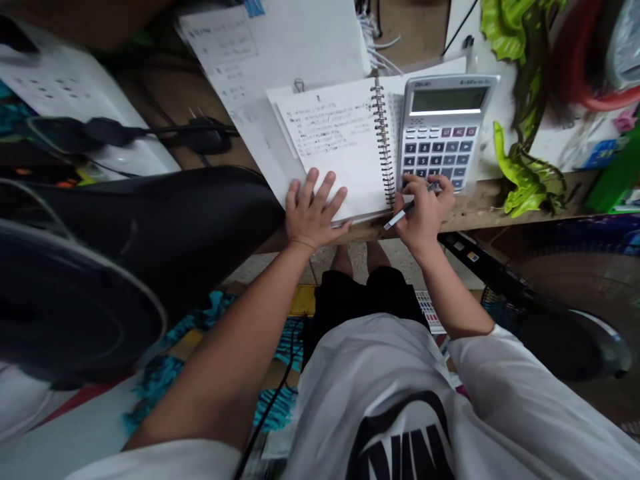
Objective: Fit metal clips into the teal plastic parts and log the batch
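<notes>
So — R hand [423, 219], pen [399, 216] (plastic calc [440, 133])

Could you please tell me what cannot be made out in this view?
Head view:
Writing in the notebook: too small and blurred to read.
Lower keys of the calculator: hidden by the right hand and its pen.
Top of the loose sheet: cut off by the frame edge.

Silver-grey plastic desk calculator [443, 133] with matt keys; white paper spiral notebook [335, 140], shiny metal wire coil [383, 140]; rough unfinished wooden bench [465, 213], centre right.
</notes>
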The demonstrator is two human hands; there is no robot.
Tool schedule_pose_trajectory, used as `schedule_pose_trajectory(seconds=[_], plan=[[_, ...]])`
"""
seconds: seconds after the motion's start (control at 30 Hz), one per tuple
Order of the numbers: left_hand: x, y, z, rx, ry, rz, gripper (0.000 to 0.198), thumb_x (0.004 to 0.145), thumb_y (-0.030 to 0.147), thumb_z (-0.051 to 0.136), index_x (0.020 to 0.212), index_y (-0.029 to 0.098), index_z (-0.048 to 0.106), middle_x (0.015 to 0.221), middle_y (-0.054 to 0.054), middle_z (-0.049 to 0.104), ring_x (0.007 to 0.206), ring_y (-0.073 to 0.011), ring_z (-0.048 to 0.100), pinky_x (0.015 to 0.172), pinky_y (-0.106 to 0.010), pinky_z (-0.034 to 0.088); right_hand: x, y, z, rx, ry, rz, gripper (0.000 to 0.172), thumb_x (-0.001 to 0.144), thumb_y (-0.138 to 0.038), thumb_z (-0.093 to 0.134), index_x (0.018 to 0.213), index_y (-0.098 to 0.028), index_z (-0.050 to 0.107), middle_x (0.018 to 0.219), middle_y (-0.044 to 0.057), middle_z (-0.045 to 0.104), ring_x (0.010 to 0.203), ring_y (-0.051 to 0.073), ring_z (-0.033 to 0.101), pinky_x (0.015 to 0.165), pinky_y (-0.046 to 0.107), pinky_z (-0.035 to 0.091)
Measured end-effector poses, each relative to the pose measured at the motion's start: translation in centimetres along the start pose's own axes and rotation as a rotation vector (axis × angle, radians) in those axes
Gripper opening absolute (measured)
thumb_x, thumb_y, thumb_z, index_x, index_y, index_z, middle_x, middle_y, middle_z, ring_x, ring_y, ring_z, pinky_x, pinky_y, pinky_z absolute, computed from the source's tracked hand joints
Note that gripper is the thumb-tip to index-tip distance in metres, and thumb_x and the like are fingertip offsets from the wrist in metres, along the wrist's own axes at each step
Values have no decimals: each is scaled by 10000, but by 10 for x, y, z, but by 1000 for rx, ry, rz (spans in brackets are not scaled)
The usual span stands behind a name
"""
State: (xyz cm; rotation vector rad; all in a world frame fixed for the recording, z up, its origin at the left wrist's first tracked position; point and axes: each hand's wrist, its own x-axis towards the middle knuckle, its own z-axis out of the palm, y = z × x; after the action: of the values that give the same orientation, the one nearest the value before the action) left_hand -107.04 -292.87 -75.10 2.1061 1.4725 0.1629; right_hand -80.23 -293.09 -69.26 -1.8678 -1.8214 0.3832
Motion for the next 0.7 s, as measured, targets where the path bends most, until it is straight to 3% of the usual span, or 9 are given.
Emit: schedule_pose_trajectory(seconds=[0.27, 0.43, 0.53, 0.7], plan=[[-1, -5, 3, -62, 124, 28, 797, 914, 798, 672, 1602, 401, 607, 1774, -68, 497, 1730, -433, 264, 1395, -733, 96, 3, -6, -1, -166, -98, 63, 142, 1034, -318, 594, 1106, -276, 708, 1334, 60, 803, 1315, 368, 535, 1129, 620, 404], [0, -7, 5, -93, 127, 17, 895, 836, 867, 722, 1592, 401, 612, 1777, -80, 494, 1732, -459, 242, 1395, -744, 63, -5, 5, -16, -96, 36, 70, 168, 1059, -368, 547, 1060, -266, 679, 1328, 96, 778, 1283, 351, 558, 1138, 623, 410], [0, -11, 9, -81, 115, 17, 911, 851, 891, 683, 1603, 385, 601, 1793, -54, 472, 1749, -424, 205, 1402, -722, 29, -4, 18, -23, -96, 93, 129, 184, 1052, -381, 528, 1070, -261, 667, 1354, 109, 752, 1274, 348, 558, 1145, 641, 401], [0, -15, 16, -65, 116, 23, 906, 866, 901, 633, 1590, 357, 609, 1802, -7, 456, 1764, -374, 171, 1416, -676, 12, -3, 26, -26, -118, 70, 148, 148, 1017, -373, 568, 1066, -268, 662, 1351, 106, 759, 1288, 352, 531, 1157, 647, 393]])
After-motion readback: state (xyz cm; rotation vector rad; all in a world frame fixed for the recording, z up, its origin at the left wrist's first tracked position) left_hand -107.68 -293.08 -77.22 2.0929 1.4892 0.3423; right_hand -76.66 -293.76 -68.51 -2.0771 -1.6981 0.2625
